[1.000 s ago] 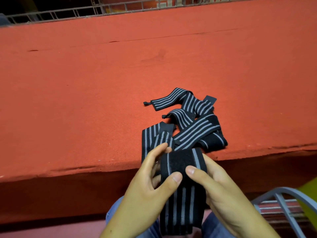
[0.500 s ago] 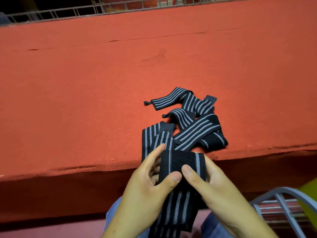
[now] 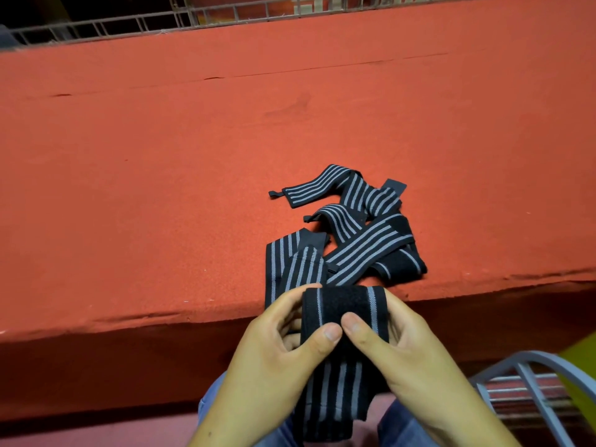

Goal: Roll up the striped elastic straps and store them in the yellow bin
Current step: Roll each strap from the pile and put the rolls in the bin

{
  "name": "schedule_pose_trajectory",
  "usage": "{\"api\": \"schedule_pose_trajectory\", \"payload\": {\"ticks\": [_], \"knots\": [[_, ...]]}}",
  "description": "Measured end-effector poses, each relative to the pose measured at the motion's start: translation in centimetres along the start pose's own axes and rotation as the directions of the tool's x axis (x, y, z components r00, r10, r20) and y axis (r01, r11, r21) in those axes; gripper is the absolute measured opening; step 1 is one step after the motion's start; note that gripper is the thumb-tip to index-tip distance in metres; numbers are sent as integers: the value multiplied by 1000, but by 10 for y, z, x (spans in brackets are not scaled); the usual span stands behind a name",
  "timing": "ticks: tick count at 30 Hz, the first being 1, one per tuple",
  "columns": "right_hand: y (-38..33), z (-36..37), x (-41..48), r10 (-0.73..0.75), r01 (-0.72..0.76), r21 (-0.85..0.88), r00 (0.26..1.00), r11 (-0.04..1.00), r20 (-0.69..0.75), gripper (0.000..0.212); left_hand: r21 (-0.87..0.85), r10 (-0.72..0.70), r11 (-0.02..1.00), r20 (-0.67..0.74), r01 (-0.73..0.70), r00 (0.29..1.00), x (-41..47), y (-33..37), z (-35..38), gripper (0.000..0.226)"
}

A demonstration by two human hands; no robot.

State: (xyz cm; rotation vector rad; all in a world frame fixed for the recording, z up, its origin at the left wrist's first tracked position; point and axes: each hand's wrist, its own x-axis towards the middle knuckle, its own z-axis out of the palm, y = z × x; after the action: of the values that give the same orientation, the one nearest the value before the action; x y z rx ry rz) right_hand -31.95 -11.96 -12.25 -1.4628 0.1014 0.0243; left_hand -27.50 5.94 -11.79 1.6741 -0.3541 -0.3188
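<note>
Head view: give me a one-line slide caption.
Left hand and right hand grip a partly rolled black, grey-striped elastic strap before a loose pile of matching straps on the red felt-covered table.

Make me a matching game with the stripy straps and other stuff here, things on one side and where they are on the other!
1 black grey-striped elastic strap, partly rolled
2 heap of loose striped straps
3 grey metal tube frame

A lower right corner
B on the red felt table
C pinched by left hand and right hand

Pairs: 1-C, 2-B, 3-A
</note>
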Motion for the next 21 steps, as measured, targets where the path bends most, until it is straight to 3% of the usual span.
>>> {"api": "schedule_pose_trajectory", "payload": {"ticks": [8,21], "knots": [[3,-2,-1,114,-116,64,993,991,42,39,-53,9,999,-42,-11,999,-1,3,2,39],[5,0,0,101,-103,54,994,993,51,38,-117,31,992,-84,-41,996,-1,5,3,44]]}}
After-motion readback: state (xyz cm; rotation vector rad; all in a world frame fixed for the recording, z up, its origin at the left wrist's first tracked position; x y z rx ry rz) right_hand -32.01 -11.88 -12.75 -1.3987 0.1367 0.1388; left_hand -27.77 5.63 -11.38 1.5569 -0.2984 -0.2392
